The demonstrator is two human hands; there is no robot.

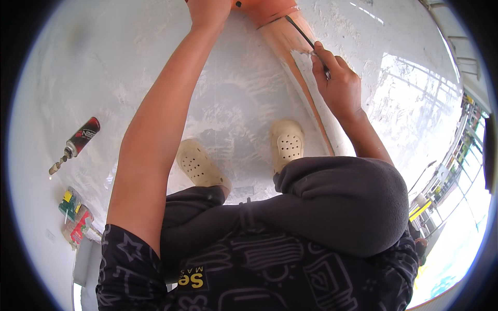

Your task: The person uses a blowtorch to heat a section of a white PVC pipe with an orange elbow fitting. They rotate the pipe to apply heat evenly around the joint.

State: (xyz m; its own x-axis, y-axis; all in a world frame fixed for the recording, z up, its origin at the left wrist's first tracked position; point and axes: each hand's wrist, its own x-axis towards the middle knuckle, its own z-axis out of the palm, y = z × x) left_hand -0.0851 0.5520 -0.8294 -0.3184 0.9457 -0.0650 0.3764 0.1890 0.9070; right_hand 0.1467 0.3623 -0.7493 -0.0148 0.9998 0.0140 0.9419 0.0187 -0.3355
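Observation:
My right hand (338,83) is closed round the lower end of a slim dark rod-like tool (302,35). The tool's far tip rests against the pipe, just below the edge of an orange fitting (270,8). Running from that fitting down toward my right knee is the orange pipe (282,39), its surface streaked and partly coated in pale grey-white. My left arm reaches to the top edge, where my left hand (210,10) is beside the orange fitting. The fingers of that hand are cut off by the frame, so their grip is hidden.
Cream clogs (288,146) are on my feet, left of the pipe on the smeared pale floor (233,88). A dark red-and-black can (83,137) with a nozzle lies at far left. Below it sit green and red packages (78,223). Bright scaffold-like framing (456,155) shows at right.

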